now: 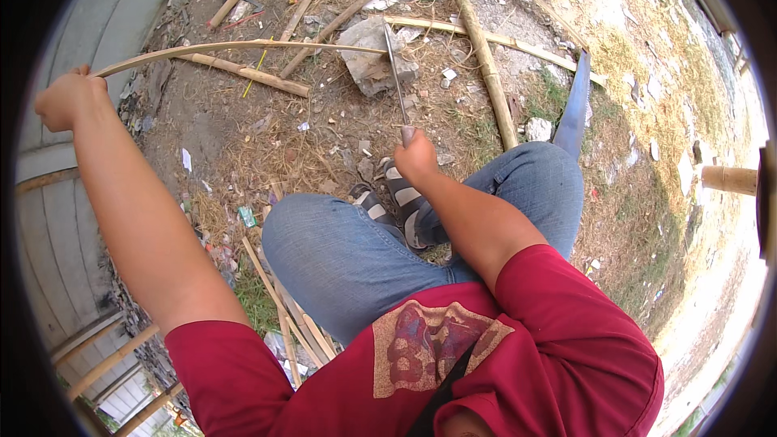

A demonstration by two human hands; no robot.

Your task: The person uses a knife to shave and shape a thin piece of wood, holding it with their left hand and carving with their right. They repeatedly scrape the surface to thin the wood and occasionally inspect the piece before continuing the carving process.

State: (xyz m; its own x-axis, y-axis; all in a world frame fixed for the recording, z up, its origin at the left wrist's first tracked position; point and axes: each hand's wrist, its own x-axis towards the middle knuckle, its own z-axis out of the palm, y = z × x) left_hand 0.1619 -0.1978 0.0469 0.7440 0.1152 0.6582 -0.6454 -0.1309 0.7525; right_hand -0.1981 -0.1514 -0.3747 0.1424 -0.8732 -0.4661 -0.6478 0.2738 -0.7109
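Observation:
My left hand [69,101], at the far left with its arm stretched out, is closed around one end of a long, thin bamboo strip [235,45]. The strip bows slightly and runs right to a rough grey stone block [368,73]. There its other end meets the blade of a long knife [396,73]. My right hand [418,158] grips the knife by its handle, just in front of my feet. The blade points away from me across the block's right part. Whether it cuts into the strip or only touches it, I cannot tell.
Bamboo poles [488,73] and split pieces lie around the block. More thin strips [279,307] are beside my left knee. A blue tapered object [575,105] stands by my right knee. A grey plank wall [105,8] borders the left. Straw and litter cover the ground.

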